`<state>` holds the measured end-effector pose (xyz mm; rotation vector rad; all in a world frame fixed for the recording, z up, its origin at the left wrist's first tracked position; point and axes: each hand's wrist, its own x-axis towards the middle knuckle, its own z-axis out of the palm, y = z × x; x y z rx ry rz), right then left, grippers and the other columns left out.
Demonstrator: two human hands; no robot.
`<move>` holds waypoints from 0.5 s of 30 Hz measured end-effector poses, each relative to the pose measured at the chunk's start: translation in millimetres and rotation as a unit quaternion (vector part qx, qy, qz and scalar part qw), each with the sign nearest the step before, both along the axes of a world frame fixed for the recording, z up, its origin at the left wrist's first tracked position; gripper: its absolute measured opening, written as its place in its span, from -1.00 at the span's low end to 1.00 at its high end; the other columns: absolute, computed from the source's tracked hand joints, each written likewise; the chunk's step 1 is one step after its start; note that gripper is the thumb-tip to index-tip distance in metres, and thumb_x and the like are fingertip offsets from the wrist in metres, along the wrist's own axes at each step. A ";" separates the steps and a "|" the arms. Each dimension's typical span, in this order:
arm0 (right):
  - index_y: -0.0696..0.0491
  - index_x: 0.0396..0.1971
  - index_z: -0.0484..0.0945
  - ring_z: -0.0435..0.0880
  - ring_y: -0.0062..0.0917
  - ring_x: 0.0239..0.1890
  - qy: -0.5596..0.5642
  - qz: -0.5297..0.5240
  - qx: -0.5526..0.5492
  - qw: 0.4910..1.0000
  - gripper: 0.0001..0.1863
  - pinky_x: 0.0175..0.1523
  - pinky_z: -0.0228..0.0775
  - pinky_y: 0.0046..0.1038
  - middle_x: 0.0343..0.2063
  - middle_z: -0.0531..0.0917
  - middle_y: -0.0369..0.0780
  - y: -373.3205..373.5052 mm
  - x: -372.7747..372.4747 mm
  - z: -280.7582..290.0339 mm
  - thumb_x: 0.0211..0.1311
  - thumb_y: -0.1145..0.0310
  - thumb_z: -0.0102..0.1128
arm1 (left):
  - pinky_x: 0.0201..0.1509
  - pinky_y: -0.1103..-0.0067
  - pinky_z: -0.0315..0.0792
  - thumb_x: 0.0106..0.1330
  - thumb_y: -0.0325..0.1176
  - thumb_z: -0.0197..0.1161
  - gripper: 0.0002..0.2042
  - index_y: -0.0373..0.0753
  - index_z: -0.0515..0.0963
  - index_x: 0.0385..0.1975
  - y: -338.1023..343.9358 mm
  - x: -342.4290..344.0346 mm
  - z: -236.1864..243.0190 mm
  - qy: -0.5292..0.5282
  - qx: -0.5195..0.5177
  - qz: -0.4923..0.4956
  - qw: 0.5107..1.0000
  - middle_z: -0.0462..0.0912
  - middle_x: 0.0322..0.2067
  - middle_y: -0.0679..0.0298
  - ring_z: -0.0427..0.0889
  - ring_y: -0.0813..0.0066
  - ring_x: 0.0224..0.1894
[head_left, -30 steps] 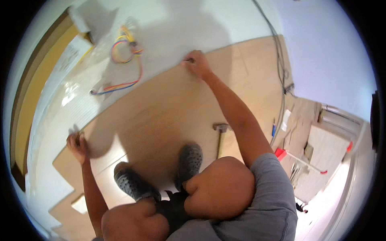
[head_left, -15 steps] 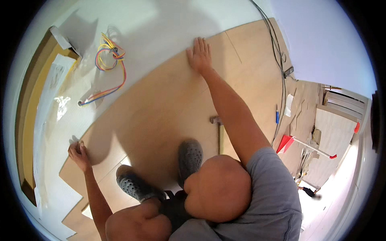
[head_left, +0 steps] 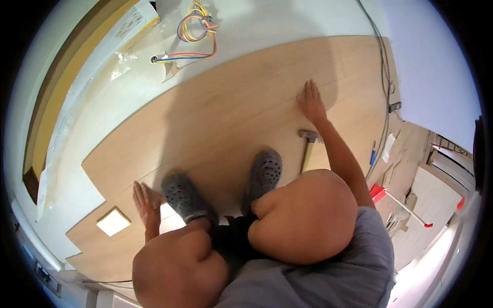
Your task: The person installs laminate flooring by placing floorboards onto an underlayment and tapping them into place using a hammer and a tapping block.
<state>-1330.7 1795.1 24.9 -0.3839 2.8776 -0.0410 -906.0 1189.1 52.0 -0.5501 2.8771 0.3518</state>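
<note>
Wood-look floor planks (head_left: pixel 221 102) lie in staggered rows in front of me, on a pale underlay sheet (head_left: pixel 110 113). My right hand (head_left: pixel 311 101) lies with fingers stretched out near the seam between two planks. On the near left, my left hand (head_left: pixel 146 201) has its fingers extended over the planks, beside my left shoe, and holds nothing. A hammer (head_left: pixel 308 136) rests on the floor just below my right hand, its handle partly hidden by my knee. Left of my left hand is a cream, square-edged block (head_left: pixel 113 222) on the planks.
A coil of coloured wires (head_left: pixel 197 25) comes out of a hole in the underlay. Dark cables (head_left: pixel 382 66) run along the right side beside a white panel. A blue-handled tool (head_left: pixel 373 155), a paper scrap (head_left: pixel 390 146) and a red-and-white long-handled item (head_left: pixel 398 200) lie to the right.
Both hands have drawn back from the far plank edge toward my body. My left hand's curled fingers have straightened. The view has shifted, revealing more floor at the lower left.
</note>
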 end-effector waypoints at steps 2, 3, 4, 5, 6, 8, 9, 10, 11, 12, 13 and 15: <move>0.22 0.46 0.12 0.02 -0.08 0.55 -0.044 0.012 0.002 0.999 -0.29 0.59 -0.11 -0.18 0.50 0.09 0.08 12.5 29.5 16.8 0.53 0.04 -0.08 | 0.51 -0.01 0.09 0.09 -0.03 0.51 0.03 -0.10 0.03 0.54 -18.9 45.0 -1.4 0.005 0.000 0.032 0.999 -0.04 0.52 -0.12 0.02 -0.22 0.51; 0.23 0.43 0.17 0.09 -0.07 0.52 -0.030 -0.053 0.004 0.998 -0.30 0.57 -0.05 -0.16 0.48 0.14 0.08 18.4 48.1 23.2 0.52 0.05 -0.04 | 0.49 -0.03 0.11 0.08 0.00 0.52 0.05 -0.08 0.02 0.54 -36.0 68.2 -3.4 0.012 -0.003 0.054 0.998 -0.05 0.52 -0.13 0.02 -0.25 0.50; 0.24 0.40 0.21 0.16 -0.07 0.49 -0.005 -0.114 -0.005 0.993 -0.32 0.55 0.01 -0.14 0.45 0.19 0.09 22.4 67.6 26.7 0.50 0.06 0.00 | 0.48 -0.05 0.12 0.06 0.03 0.52 0.07 -0.06 0.01 0.55 -52.8 91.5 -7.8 0.020 -0.011 0.080 0.997 -0.06 0.52 -0.13 0.02 -0.27 0.49; 0.23 0.40 0.21 0.17 -0.07 0.47 0.022 -0.190 0.004 0.982 -0.32 0.54 0.01 -0.14 0.43 0.22 0.06 26.9 91.7 30.0 0.50 0.06 0.01 | 0.47 -0.07 0.14 0.04 0.06 0.53 0.09 -0.03 0.00 0.55 -70.4 114.9 -13.5 0.026 -0.020 0.109 0.994 -0.07 0.52 -0.14 0.02 -0.30 0.49; 0.22 0.39 0.22 0.18 -0.08 0.46 0.078 -0.247 -0.003 0.966 -0.33 0.54 0.01 -0.13 0.41 0.25 0.04 28.2 119.5 30.8 0.49 0.07 0.01 | 0.45 -0.09 0.15 0.02 0.09 0.54 0.10 -0.01 -0.01 0.55 -86.6 137.6 -20.7 0.029 -0.030 0.137 0.990 -0.08 0.52 -0.14 0.02 -0.32 0.48; 0.24 0.17 0.49 0.53 -0.13 0.20 0.192 -0.371 0.081 0.905 -0.47 0.27 0.36 -0.12 0.15 0.56 0.07 17.9 174.9 16.7 0.44 0.11 0.06 | 0.43 -0.14 0.18 -0.01 0.15 0.55 0.14 0.04 -0.03 0.56 -117.4 176.3 -34.2 0.024 -0.044 0.203 0.978 -0.10 0.53 -0.15 0.02 -0.37 0.47; 0.24 0.14 0.49 0.53 -0.15 0.17 0.198 -0.436 0.081 0.874 -0.49 0.24 0.35 -0.12 0.12 0.56 0.06 13.0 206.4 12.9 0.44 0.11 0.06 | 0.41 -0.16 0.20 -0.03 0.18 0.56 0.16 0.06 -0.04 0.56 -127.9 191.9 -40.2 0.016 -0.049 0.233 0.971 -0.11 0.53 -0.16 0.02 -0.40 0.46; 0.23 0.11 0.49 0.52 -0.17 0.15 0.156 -0.495 0.058 0.853 -0.50 0.22 0.35 -0.13 0.09 0.56 0.04 10.7 234.1 11.4 0.43 0.11 0.06 | 0.40 -0.18 0.21 -0.04 0.21 0.57 0.18 0.09 -0.04 0.56 -136.9 203.7 -44.9 0.016 -0.049 0.247 0.968 -0.13 0.53 -0.16 0.02 -0.42 0.46; 0.23 0.09 0.49 0.52 -0.18 0.12 0.096 -0.551 0.018 0.829 -0.51 0.19 0.35 -0.14 0.06 0.56 0.03 8.0 258.9 11.1 0.43 0.10 0.06 | 0.39 -0.20 0.23 -0.06 0.24 0.57 0.20 0.11 -0.05 0.57 -142.7 214.4 -46.2 0.028 -0.052 0.247 0.967 -0.14 0.53 -0.17 0.03 -0.44 0.45; 0.22 0.06 0.50 0.51 -0.20 0.09 0.047 -0.567 -0.022 0.822 -0.53 0.16 0.34 -0.14 0.03 0.55 0.01 9.1 277.8 14.6 0.43 0.10 0.06 | 0.31 -0.18 0.31 -0.03 0.21 0.58 0.09 0.06 0.10 0.50 -148.1 221.7 -45.5 0.057 -0.059 0.215 0.973 -0.01 0.46 -0.20 0.13 -0.42 0.39; 0.22 0.03 0.50 0.51 -0.22 0.07 0.008 -0.580 -0.054 0.812 -0.54 0.13 0.34 -0.15 0.00 0.55 0.00 9.9 292.8 18.1 0.43 0.09 0.06 | 0.24 -0.16 0.38 0.00 0.18 0.58 -0.01 0.01 0.24 0.44 -152.8 226.0 -44.6 0.086 -0.067 0.182 0.977 0.11 0.40 -0.23 0.24 -0.40 0.32; 0.21 -0.02 0.50 0.50 -0.25 0.01 -0.034 -0.585 -0.097 0.805 -0.56 0.08 0.33 -0.16 -0.05 0.55 -0.03 16.0 311.9 31.8 0.42 0.09 0.06 | 0.48 -0.03 0.17 0.12 -0.10 0.55 -0.02 0.03 0.10 0.54 -161.0 230.0 -38.3 0.009 -0.047 0.232 0.971 0.03 0.50 -0.12 0.09 -0.18 0.50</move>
